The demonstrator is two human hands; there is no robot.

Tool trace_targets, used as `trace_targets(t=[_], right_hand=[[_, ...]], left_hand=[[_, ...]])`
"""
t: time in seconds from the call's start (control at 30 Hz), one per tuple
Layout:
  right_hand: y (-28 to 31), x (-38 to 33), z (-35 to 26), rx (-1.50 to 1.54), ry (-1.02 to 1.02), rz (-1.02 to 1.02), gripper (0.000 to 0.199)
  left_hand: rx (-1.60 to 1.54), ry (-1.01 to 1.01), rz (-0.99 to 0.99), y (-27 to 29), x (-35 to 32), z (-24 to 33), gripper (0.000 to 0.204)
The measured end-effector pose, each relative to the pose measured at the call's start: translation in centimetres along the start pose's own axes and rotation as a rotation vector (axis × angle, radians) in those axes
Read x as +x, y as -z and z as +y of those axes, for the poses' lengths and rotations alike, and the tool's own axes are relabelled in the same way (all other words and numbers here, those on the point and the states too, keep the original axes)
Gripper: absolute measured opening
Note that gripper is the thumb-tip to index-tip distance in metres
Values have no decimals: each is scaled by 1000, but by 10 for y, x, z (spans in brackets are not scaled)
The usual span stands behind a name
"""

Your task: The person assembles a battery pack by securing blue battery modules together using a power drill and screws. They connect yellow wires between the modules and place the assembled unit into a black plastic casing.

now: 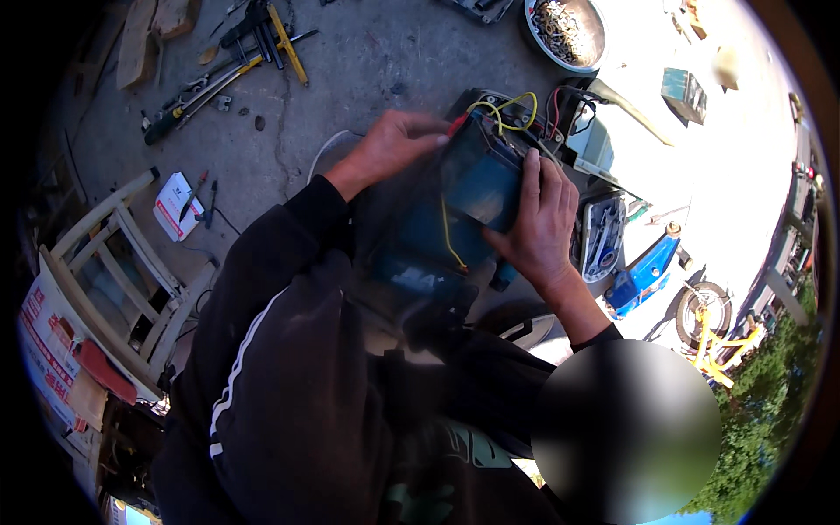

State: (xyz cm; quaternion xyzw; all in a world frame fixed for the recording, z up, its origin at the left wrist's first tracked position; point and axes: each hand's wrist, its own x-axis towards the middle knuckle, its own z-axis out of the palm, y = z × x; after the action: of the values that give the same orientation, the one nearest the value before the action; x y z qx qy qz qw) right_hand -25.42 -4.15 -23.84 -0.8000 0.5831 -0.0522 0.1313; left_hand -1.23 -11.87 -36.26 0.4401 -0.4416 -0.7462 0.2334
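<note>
A blue box-shaped battery pack with yellow wires and a red wire at its top sits in front of me, above my lap. My left hand grips its upper left corner, fingertips by the red connector. My right hand is clasped over its right side, fingers spread along the edge. A thin yellow wire runs down the pack's front. The lower part of the pack lies in shadow. Black sleeves cover both of my forearms.
Concrete floor with screwdrivers and pliers at upper left. A metal bowl of small hardware stands at the top. A white small box and a wooden stool are at left. A socket tray and blue scooter panel lie to the right.
</note>
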Motion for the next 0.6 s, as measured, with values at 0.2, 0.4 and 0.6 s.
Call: trace_targets(t=[0.2, 0.4, 0.6], right_hand=[[-3, -4, 4, 4, 15, 20, 119], [3, 1, 5, 42, 20, -21, 110], [40, -36, 51, 501, -330, 39, 84]], left_hand=[[68, -139, 87, -19, 7, 7, 18], [398, -301, 217, -23, 12, 10, 15], [491, -229, 145, -22, 28, 28, 20]])
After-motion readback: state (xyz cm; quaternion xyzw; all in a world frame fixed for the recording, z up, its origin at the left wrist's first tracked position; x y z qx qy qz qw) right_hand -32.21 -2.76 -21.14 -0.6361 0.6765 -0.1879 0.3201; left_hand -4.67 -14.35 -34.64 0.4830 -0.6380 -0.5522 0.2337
